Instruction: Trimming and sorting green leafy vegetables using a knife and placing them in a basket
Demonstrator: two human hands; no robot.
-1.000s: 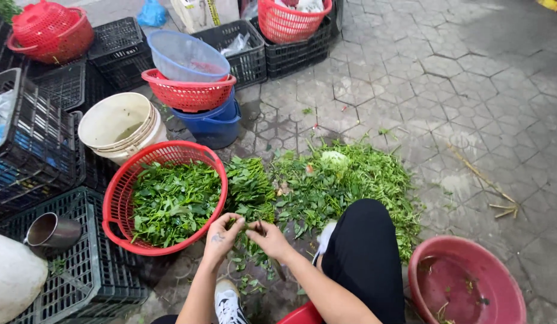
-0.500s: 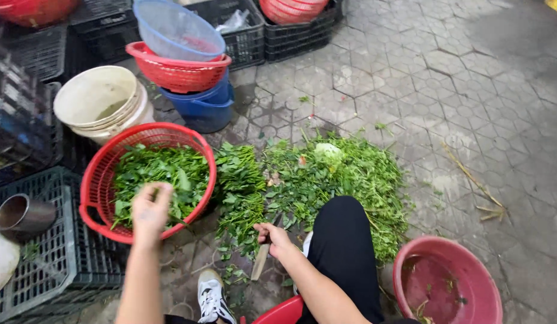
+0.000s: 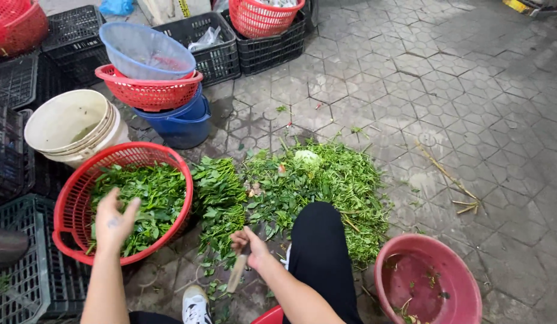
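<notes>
My left hand [image 3: 113,223] hovers with fingers spread over the red mesh basket [image 3: 74,198], which holds trimmed green leaves [image 3: 147,195]. My right hand [image 3: 249,246] is closed on a knife [image 3: 237,273] with a pale wooden handle, low over the paving beside my black-trousered knee [image 3: 320,252]. A bundle of green stalks [image 3: 218,192] lies just ahead of that hand. A wide heap of loose greens [image 3: 332,186] spreads over the pavement to the right of it.
A dark red basin [image 3: 431,288] with scraps sits at lower right. Stacked cream buckets [image 3: 71,126], stacked blue and red bowls [image 3: 155,84] and black crates [image 3: 218,51] stand behind. A grey crate [image 3: 20,282] is at left. My white shoe [image 3: 195,305] is below.
My left hand moved from the stalks in front of me out over the red basket and opened. My right hand stayed by my knee with the knife.
</notes>
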